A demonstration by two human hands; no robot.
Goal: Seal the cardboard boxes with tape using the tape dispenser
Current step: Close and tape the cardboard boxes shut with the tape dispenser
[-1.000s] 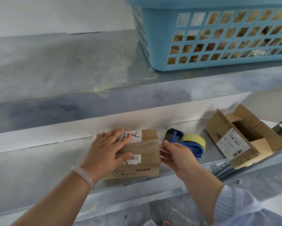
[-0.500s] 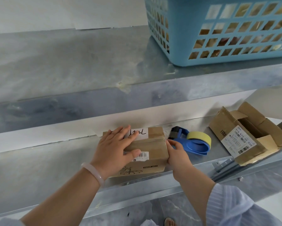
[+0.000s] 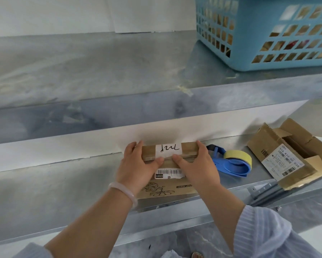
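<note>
A person's left hand (image 3: 137, 168) and right hand (image 3: 195, 166) are clasping a small brown cardboard box (image 3: 167, 185) that is sitting near the front edge of a dull grey galvanised metal shelf (image 3: 63, 183). The fingers are curling over the box's far top edge at either end, while both thumbs are pressing down close together along its glossy taped seam. A white handwritten paper label (image 3: 168, 148) is showing on top and a barcode sticker (image 3: 168, 173) on the near face, above a printed flower drawing; the palms are hiding the box's side walls. A blue plastic tape dispenser (image 3: 231, 164), carrying a pale yellow roll of tape (image 3: 237, 155), is lying just to the right, its near end disappearing behind the right hand. Towards the shelf's right end an open corrugated cardboard box (image 3: 264, 140) is tilting with its flaps spread, overhanging the front edge. A light blue latticed plastic basket (image 3: 245, 34), cut off by the frame, is standing on the upper shelf (image 3: 81, 67); its contents are hard to make out. A pale smooth bangle (image 3: 123, 190) is circling the left wrist.
</note>
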